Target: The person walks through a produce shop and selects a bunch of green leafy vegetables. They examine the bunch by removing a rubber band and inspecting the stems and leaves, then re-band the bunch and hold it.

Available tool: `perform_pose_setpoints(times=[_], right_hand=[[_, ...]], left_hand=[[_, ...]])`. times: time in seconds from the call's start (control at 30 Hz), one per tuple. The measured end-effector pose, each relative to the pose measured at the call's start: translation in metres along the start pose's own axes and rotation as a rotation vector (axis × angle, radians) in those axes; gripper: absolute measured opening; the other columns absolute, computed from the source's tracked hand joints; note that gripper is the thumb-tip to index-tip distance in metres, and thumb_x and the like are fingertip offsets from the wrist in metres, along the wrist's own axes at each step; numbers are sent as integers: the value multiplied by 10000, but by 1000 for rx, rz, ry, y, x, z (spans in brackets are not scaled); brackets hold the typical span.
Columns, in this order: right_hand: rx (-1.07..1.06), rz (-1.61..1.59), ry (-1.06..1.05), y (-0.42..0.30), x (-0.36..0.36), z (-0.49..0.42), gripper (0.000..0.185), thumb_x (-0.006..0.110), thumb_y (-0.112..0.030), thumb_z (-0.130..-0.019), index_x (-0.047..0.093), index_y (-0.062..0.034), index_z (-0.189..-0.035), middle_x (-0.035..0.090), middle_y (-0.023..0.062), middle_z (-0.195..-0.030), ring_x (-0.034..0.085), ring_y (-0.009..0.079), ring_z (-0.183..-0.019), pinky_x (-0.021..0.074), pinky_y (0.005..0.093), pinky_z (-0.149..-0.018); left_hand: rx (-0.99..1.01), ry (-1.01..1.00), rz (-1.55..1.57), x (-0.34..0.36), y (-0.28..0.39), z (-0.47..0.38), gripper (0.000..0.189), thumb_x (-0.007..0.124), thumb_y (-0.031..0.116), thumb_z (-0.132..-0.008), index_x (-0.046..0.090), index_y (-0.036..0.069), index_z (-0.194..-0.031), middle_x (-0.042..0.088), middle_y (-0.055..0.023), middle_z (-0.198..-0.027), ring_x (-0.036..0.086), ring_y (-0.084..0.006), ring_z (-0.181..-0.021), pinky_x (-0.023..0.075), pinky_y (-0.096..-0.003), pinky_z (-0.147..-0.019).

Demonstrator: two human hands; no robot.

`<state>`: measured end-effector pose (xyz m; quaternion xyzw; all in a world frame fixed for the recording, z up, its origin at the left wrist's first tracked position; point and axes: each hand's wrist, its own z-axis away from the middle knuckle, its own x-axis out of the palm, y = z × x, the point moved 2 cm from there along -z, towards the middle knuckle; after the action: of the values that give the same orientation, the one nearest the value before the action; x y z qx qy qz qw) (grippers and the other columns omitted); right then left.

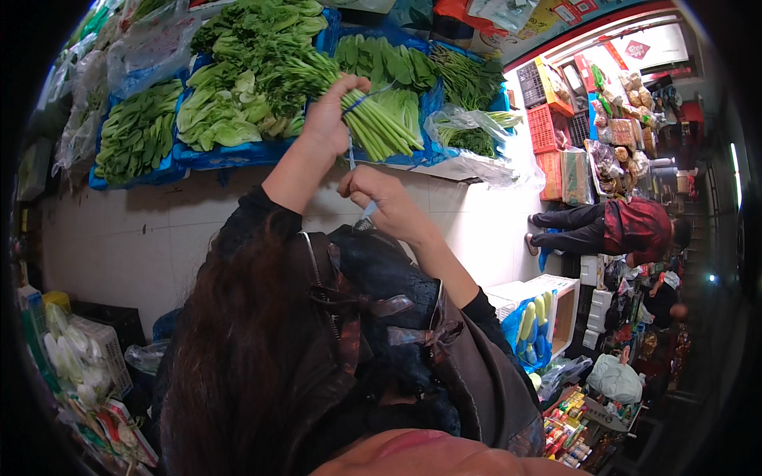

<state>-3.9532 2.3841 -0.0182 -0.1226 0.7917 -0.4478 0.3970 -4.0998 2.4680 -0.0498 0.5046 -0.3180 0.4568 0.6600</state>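
My left hand (pixel 333 113) is closed around a bunch of leafy green herbs with long pale stems (pixel 384 128). The leaves point away to the upper left, and the cut stem ends point to the lower right. A thin blue tie (pixel 356 105) circles the stems just beside my fingers. Just below the bunch, my right hand (pixel 378 193) is curled around a slim pale blue item (pixel 369 209), whose kind I cannot tell. A narrow pale strip (pixel 351 156) runs between the stems and my right fingers.
Blue-lined crates of lettuce (pixel 220 113) and leafy greens (pixel 134 131) line the far side. A plastic bag (pixel 476 122) partly covers greens at right. Further right a person (pixel 619 229) bends over near stacked goods. A white crate (pixel 524 294) stands near pale green gourds (pixel 527 321).
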Motion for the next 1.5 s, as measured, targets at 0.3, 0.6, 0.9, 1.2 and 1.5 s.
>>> perform_pose_setpoints(times=[0.3,0.6,0.9,1.2,1.5], right_hand=[[345,464,466,74,-60,45,127,526,-125,-896,503,-14,-840,520,216,-749,524,412,-711,429,435,-637],[903,728,555,141,-118,162,153,552,-166,-888,580,-27,-946,652,231,-846,632,420,-783,494,467,-712],[579,647,-94,194,-112,140,233,670,-86,-699,642,-41,-926,598,193,-1131,600,333,-983,504,419,-816],[526,175,265,95,-170,73,234,578,-18,-727,628,-58,-952,674,132,-883,666,280,-716,521,390,-650],[433,344,370,104,-214,115,71,625,-77,-677,617,-69,-747,623,137,-707,602,362,-689,464,439,-625]], left_hand=[[223,260,-214,-67,74,-9,102,696,135,-787,650,44,-782,654,-67,-847,622,-198,-812,527,-351,-745],[555,308,91,-142,181,-11,117,651,134,-849,610,26,-871,647,-107,-918,622,-227,-907,499,-414,-866],[193,189,65,-105,104,-33,124,560,164,-906,602,47,-904,628,-105,-951,587,-238,-927,478,-410,-909],[30,-189,-83,19,-4,-25,132,577,162,-917,547,81,-817,573,-37,-804,557,-174,-799,467,-347,-834],[-143,-216,-88,60,-71,-27,117,588,153,-906,556,67,-833,579,-49,-816,562,-185,-803,461,-362,-862]])
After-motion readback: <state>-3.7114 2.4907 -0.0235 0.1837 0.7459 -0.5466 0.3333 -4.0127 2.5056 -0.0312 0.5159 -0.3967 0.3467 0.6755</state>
